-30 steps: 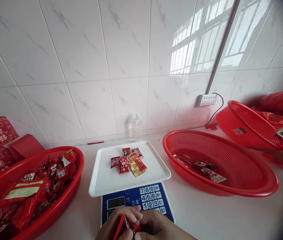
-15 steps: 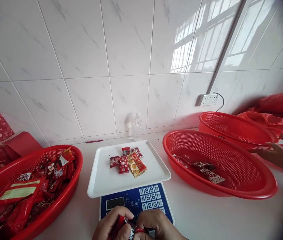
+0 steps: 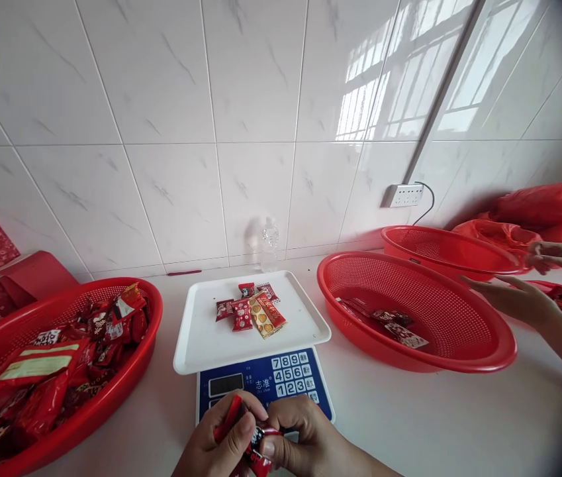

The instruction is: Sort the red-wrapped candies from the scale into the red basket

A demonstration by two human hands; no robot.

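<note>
Close together in front of the blue weighing scale [image 3: 248, 376], my left hand [image 3: 218, 437] and my right hand [image 3: 305, 434] both grip small red wrapped snack packets [image 3: 259, 457]. The left fingers are wrapped round them, and the right thumb and fingers pinch at the same bunch. How many packets there are is hidden by my fingers. On the scale's white tray [image 3: 196, 341] lie several wrapped snacks, among them a gold and red packet [image 3: 267, 315] and a red packet with pale dots [image 3: 242, 315].
A red basket [image 3: 154, 311] heaped with wrapped snacks stands at left, beside red gift boxes [image 3: 37, 275]. At right, another red basket [image 3: 502, 354] holds a few packets, with a further basket [image 3: 400, 233] behind. A co-worker's hands [image 3: 523, 301] reach in there. A clear bottle [image 3: 269, 245] stands by the wall.
My hands have risen slightly and show more of the red packets between them. The co-worker's hands have moved further into view from the right. The whole view has shifted a little.
</note>
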